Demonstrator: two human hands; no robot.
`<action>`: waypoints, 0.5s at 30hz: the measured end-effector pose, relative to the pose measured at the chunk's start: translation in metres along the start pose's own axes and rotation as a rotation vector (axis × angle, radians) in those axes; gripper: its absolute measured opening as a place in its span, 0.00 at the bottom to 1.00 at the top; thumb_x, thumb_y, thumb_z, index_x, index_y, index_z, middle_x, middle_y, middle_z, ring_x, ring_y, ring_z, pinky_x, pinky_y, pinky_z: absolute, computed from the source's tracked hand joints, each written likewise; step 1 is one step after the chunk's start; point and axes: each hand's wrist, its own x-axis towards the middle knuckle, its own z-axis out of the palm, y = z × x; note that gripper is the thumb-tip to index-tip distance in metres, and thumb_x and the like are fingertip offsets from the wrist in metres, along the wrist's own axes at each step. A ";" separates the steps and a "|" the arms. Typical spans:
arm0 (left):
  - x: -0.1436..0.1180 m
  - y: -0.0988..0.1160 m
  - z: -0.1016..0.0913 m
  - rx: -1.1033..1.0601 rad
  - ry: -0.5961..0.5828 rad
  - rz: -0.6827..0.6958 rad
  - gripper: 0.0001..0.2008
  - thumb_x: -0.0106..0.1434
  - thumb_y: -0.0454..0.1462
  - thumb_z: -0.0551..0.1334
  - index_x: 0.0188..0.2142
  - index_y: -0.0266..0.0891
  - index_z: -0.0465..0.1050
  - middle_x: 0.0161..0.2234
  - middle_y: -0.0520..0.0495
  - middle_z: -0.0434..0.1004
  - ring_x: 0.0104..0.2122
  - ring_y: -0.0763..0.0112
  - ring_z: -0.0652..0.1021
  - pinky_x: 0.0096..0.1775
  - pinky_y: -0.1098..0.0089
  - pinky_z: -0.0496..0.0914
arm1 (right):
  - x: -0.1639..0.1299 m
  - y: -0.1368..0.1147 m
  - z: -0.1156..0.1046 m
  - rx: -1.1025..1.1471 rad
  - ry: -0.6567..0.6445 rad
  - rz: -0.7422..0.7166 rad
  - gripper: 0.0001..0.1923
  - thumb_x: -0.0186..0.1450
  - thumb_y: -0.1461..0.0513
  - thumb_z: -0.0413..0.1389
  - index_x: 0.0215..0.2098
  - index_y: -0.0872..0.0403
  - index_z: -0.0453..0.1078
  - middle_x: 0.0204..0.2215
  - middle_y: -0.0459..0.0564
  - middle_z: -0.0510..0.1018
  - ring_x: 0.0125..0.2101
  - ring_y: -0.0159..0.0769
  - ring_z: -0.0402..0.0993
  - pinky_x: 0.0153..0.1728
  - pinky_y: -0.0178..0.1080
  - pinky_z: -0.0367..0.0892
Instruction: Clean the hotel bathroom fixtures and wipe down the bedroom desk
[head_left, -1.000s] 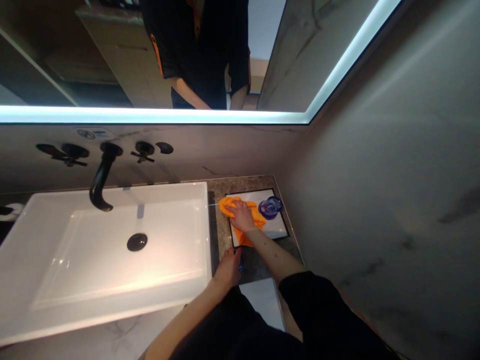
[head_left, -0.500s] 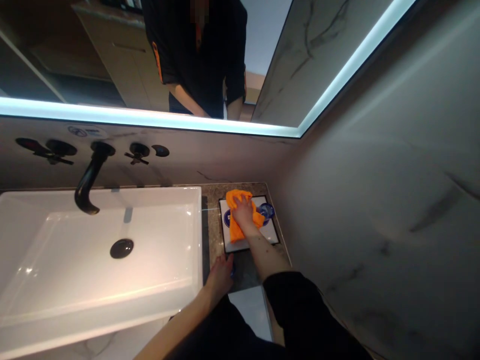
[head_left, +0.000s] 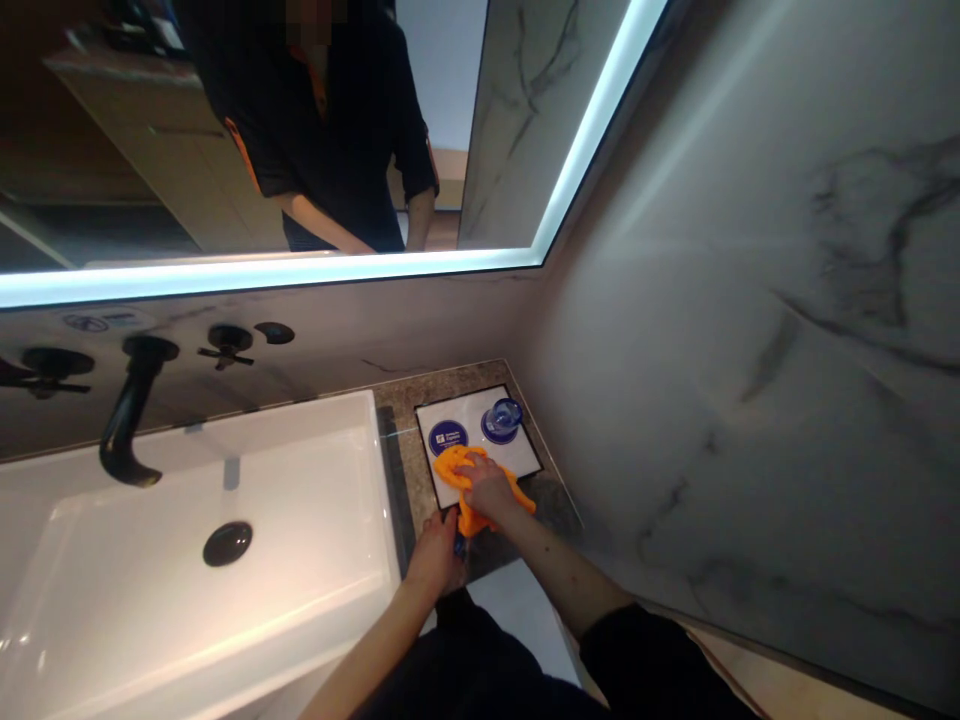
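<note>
An orange cloth [head_left: 450, 465] lies bunched over the front part of a white tray with a dark rim [head_left: 474, 408]. My right hand [head_left: 489, 490] presses on the cloth, fingers bent into it. Just left of the cloth, at the tray's front corner, my left hand [head_left: 436, 550] is curled round a small blue object [head_left: 460, 543], mostly hidden by the fingers. A round blue coaster [head_left: 448, 434] with white print lies at the tray's left. Toward its right, a clear bluish glass [head_left: 504, 415] sits on a second blue coaster [head_left: 491, 432].
A white basin [head_left: 315, 530] with a black drain [head_left: 227, 543] fills the left, under a black wall spout [head_left: 131, 430]. The tray rests on a brown stone counter [head_left: 409, 400]. A marbled wall [head_left: 675, 350] bounds the right; a lit mirror [head_left: 465, 258] hangs above.
My right hand has drawn the orange cloth toward me, from the tray's middle to its front edge, uncovering the left coaster. My left hand stays near the tray's front corner. The view has turned right.
</note>
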 end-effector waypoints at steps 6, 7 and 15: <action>0.002 0.003 -0.006 0.106 -0.002 -0.027 0.39 0.60 0.27 0.63 0.70 0.30 0.59 0.60 0.32 0.69 0.61 0.51 0.71 0.62 0.64 0.64 | -0.026 0.051 -0.016 -0.128 0.005 -0.006 0.21 0.66 0.65 0.54 0.54 0.47 0.81 0.64 0.50 0.74 0.59 0.50 0.69 0.59 0.48 0.63; -0.001 0.004 -0.009 0.118 -0.005 -0.029 0.38 0.60 0.28 0.63 0.70 0.30 0.59 0.60 0.31 0.69 0.61 0.51 0.71 0.62 0.63 0.65 | -0.027 0.062 -0.019 -0.148 0.024 0.026 0.21 0.67 0.64 0.53 0.54 0.48 0.81 0.63 0.51 0.74 0.58 0.51 0.69 0.59 0.49 0.63; -0.016 0.037 -0.092 0.071 0.244 0.091 0.37 0.59 0.31 0.66 0.68 0.33 0.63 0.60 0.35 0.69 0.59 0.53 0.73 0.62 0.62 0.67 | -0.028 0.105 -0.029 -0.055 0.061 0.144 0.24 0.66 0.66 0.52 0.56 0.48 0.80 0.66 0.49 0.70 0.63 0.49 0.64 0.62 0.47 0.61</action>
